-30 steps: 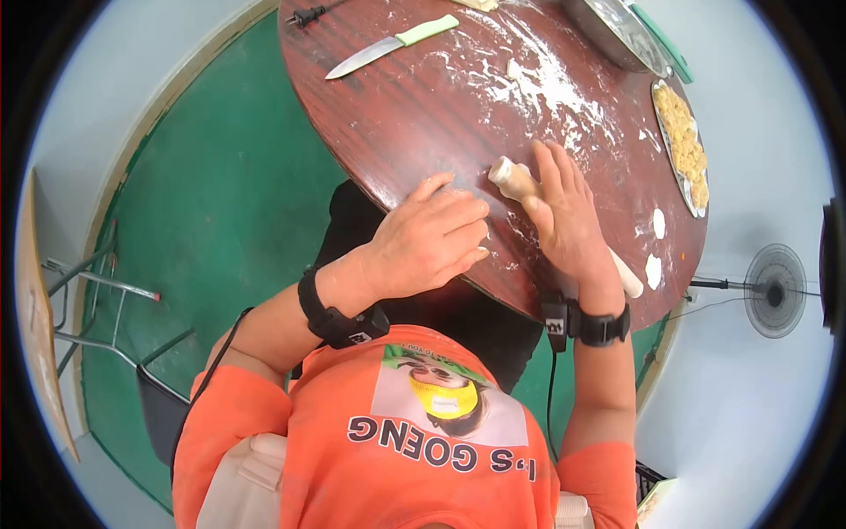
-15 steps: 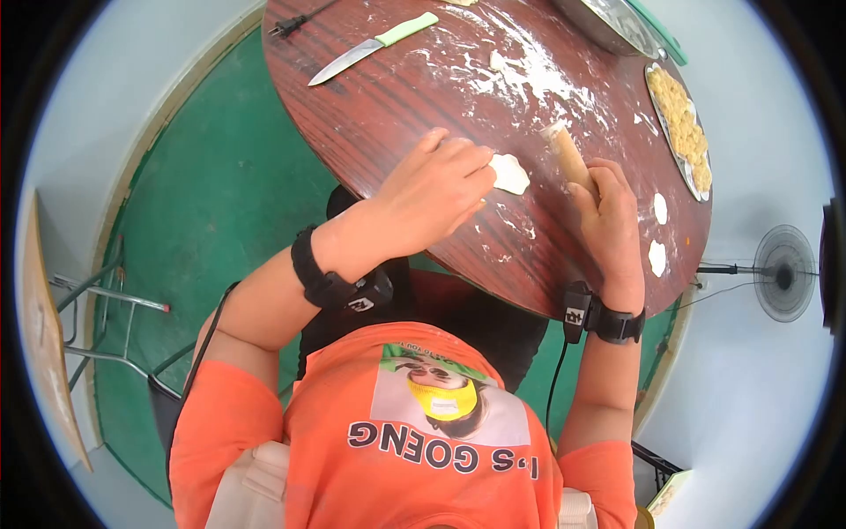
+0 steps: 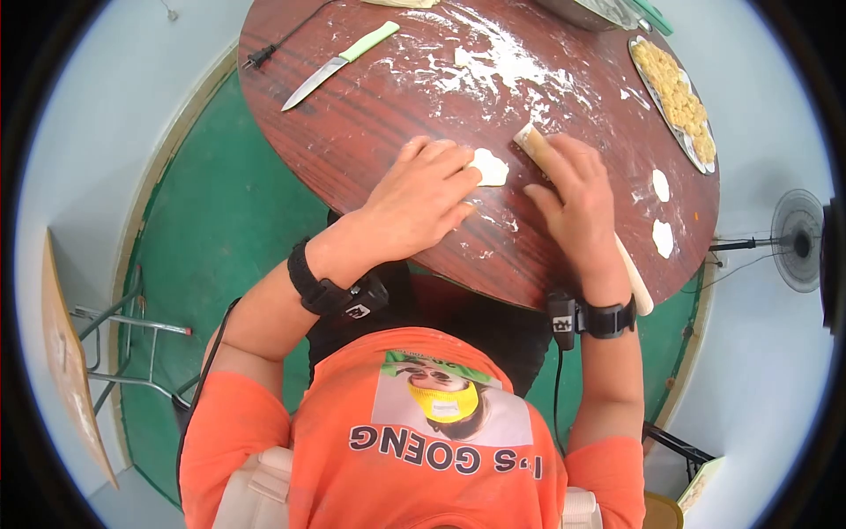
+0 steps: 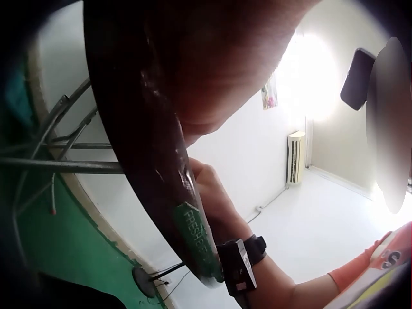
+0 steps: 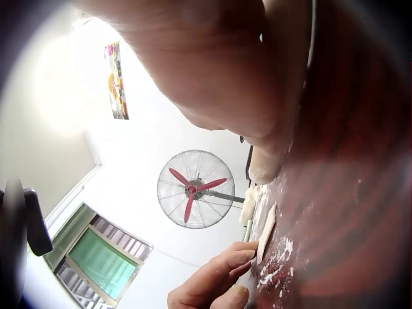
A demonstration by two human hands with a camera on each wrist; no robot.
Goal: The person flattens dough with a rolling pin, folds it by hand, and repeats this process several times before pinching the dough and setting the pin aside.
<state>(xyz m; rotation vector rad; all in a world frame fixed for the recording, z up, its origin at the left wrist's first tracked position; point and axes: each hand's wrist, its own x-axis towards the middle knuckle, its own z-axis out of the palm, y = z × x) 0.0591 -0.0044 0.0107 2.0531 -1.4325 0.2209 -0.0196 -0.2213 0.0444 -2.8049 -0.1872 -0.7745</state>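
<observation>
**Right hand (image 3: 577, 194) spread over a pale wooden cylindrical rolling pin (image 3: 638, 286)**

Compared with 0.5 s ago, the right hand lies farther along the rolling pin, and the pin's near end now shows past the wrist. Its far end is near the right edge of a thin, white, irregular disc of dough (image 3: 490, 167), not over it, so the rolling looks partway through, between passes.

The right forearm comes from the near right, palm down. The fingers stretch loosely over the pin, thumb apart to the left, not wrapped round it. The left hand (image 3: 423, 194) reaches from the near left, back upward, fingers bent; it seems to pinch the disc's left edge, though the underside is hidden.

The disc is between the 2 hands, at the near side of a round, dark red wood-grain table (image 3: 352, 132). To the right lie 2 flat white pieces (image 3: 661, 185), probably dough, then an elongated white plate (image 3: 706, 167) heaped with yellow filling (image 3: 674, 88). White flour (image 3: 498, 66) is scattered on the far side; far left lies a green-handled steel knife (image 3: 342, 60).
</observation>
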